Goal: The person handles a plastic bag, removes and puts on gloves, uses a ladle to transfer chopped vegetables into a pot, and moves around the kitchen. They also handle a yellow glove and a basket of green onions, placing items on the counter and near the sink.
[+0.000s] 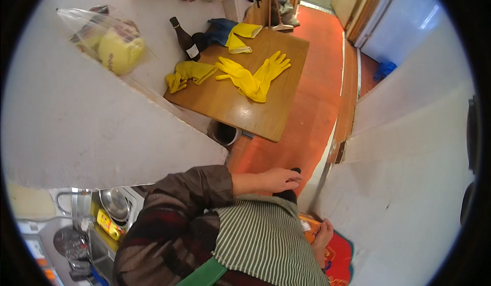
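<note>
My left hand [282, 179] hangs in front of my body over the red floor, fingers loosely curled, with nothing visible in it. A black shoe [295, 170] shows just past it. Low at the right, my right hand [324, 232] grips the edge of an orange object [311, 228] with a white patch. The striped apron [261, 236] hides part of that object, so its kind is unclear. Farther ahead, a pair of yellow rubber gloves [253, 79] lies crossed on a wooden table [245, 111]. Neither hand touches the table.
Another yellow glove [195, 71], blue-and-yellow gloves [234, 33] and a dark bottle [185, 40] are on the table. A bucket [225, 132] stands beneath it. White walls [391, 209] flank the red floor covering [314, 75]. A sink [103, 253] and metal pan [115, 203] are at lower left.
</note>
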{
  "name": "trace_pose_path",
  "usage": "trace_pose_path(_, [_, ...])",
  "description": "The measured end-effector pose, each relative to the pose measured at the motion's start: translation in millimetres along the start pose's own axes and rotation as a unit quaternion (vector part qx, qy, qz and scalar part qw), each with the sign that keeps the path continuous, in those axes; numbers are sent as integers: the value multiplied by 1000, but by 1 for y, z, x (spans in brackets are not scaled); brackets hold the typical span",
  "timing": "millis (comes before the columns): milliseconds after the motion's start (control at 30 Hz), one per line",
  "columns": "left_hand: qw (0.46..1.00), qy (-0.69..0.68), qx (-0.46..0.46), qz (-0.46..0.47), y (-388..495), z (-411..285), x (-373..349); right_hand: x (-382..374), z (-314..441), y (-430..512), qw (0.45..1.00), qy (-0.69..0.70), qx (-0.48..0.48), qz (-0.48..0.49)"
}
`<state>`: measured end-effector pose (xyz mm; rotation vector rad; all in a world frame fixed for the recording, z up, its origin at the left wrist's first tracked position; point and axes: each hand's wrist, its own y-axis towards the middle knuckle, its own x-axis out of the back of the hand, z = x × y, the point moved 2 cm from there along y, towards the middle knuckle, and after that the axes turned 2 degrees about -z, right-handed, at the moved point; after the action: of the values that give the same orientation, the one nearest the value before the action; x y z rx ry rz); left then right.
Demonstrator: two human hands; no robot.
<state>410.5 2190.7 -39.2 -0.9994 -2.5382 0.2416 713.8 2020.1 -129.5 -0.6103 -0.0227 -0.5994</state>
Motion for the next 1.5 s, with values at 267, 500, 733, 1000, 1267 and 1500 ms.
trace_pose_path(267, [986,-77,37,-146,125,-13,67,-119,248,222,983,-67,88,150])
trace_pose_path(500, [901,-301,181,-256,225,-7,147,-294,399,443,928,-170,166,288])
trace_pose_path(733, [921,-181,62,-339,393,-41,324,-241,326,679,926,-332,136,120])
trace_pose_path(1000, [788,232,-46,-569,416,-129,597,-307,344,759,872,-440,-12,215])
trace_pose_path(1267, [409,357,153,-826,269,-145,703,-449,495,952,839,-414,84,342])
trace_pose_path(1500, [444,112,412,-788,190,-113,716,-624,680,1069,914,-208,135,322])
